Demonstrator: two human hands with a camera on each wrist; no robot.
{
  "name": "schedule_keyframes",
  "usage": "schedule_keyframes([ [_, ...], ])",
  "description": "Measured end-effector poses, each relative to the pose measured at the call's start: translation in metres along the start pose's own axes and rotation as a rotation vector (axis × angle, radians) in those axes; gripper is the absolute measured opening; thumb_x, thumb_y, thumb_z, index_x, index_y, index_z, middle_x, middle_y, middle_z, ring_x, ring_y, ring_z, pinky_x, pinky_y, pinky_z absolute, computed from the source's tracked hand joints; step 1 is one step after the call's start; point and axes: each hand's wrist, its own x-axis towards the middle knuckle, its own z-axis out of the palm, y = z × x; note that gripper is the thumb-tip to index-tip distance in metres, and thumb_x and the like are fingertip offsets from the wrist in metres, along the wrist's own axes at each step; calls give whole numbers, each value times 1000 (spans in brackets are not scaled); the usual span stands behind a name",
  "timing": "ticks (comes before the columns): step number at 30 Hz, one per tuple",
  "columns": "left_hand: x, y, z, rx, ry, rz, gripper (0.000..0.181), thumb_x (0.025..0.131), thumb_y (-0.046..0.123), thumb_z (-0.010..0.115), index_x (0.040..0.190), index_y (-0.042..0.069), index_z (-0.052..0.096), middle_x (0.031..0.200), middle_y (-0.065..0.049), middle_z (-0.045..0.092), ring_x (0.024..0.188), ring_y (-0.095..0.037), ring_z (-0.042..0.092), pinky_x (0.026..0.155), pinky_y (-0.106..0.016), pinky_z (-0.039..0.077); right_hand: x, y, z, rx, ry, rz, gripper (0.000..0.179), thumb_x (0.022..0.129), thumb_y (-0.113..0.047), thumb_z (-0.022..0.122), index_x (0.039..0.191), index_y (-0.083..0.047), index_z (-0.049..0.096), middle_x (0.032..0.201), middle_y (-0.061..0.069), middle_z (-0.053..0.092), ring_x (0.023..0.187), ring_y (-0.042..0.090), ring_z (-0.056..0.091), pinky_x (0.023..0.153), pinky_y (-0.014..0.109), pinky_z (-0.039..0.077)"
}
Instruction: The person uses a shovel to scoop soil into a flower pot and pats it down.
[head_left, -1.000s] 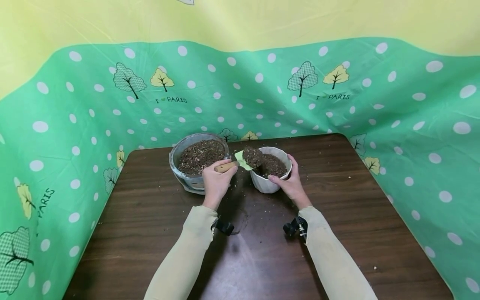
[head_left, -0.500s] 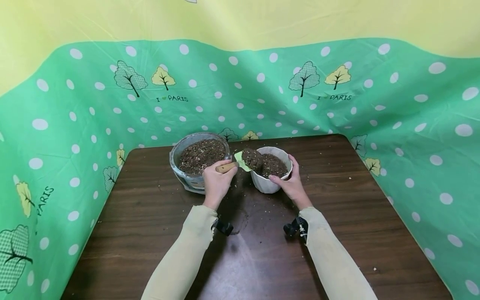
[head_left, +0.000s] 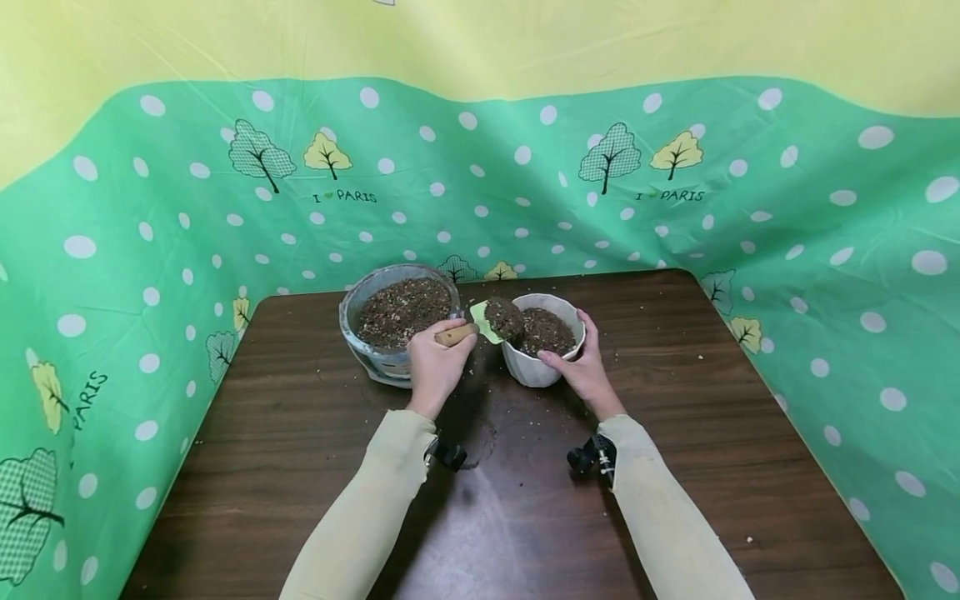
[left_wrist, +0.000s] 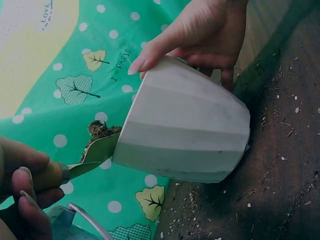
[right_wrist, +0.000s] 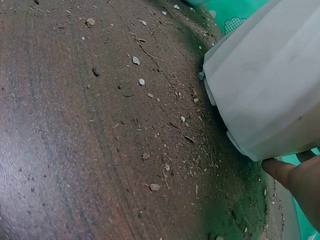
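Note:
My left hand (head_left: 435,367) grips the wooden handle of a small trowel (left_wrist: 95,155) with a light green blade. Dark soil (head_left: 504,318) is heaped on that blade, whose tip lies at the left rim of a white faceted flowerpot (head_left: 531,368). More soil (head_left: 549,332) fills much of this pot. From its right side my right hand (head_left: 588,371) holds the pot, thumb at the rim and fingers around the outer wall. In the right wrist view only the pot's lower wall and part of that hand show.
A larger grey-blue tub (head_left: 347,321) of soil stands just left of the pot, close behind my left hand. Crumbs of soil and pale grit (right_wrist: 155,187) lie scattered on the brown wooden table (head_left: 675,433). A green and yellow patterned cloth (head_left: 480,150) hangs around the table's back and sides.
The trowel's blade with its soil has dipped very slightly at the white pot's rim. Both hands keep their grips and have hardly moved.

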Motion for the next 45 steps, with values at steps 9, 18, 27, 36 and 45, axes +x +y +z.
schedule_keyframes([
  [9, 0, 0, 1, 5, 1, 21, 23, 77, 9, 83, 99, 5, 79, 88, -9, 75, 73, -22, 68, 65, -40, 55, -1, 0, 1, 20, 2, 0, 97, 79, 9, 74, 154, -3, 14, 152, 28, 26, 136, 37, 31, 112, 43, 26],
  [18, -1, 1, 4, -7, -40, -18, 23, 78, 10, 82, 100, 6, 79, 89, -8, 74, 73, -21, 68, 63, -36, 55, -1, 1, 1, 24, 0, -5, 97, 79, 9, 73, 154, -2, 13, 152, 28, 26, 136, 37, 31, 112, 42, 26],
  [27, 3, -3, 5, -114, -155, -48, 23, 78, 7, 82, 101, 5, 79, 93, -10, 73, 75, -18, 68, 64, -29, 55, 0, 2, 1, 26, -10, 3, 97, 80, 9, 73, 155, -4, 13, 153, 28, 25, 137, 36, 31, 112, 41, 27],
  [36, 3, -10, 4, -229, -264, -85, 25, 80, 4, 81, 104, 3, 77, 92, -12, 71, 52, -14, 58, 43, -30, 50, 0, 3, 0, 32, -14, 18, 97, 81, 9, 73, 155, -6, 13, 152, 25, 26, 135, 34, 32, 111, 40, 28],
  [45, 2, -4, 8, -237, -331, -78, 28, 81, 0, 80, 109, 2, 75, 96, -13, 71, 65, -16, 61, 47, -26, 49, -1, 5, -1, 35, -5, 12, 97, 80, 10, 73, 155, -5, 13, 152, 26, 26, 135, 35, 32, 111, 39, 28],
])
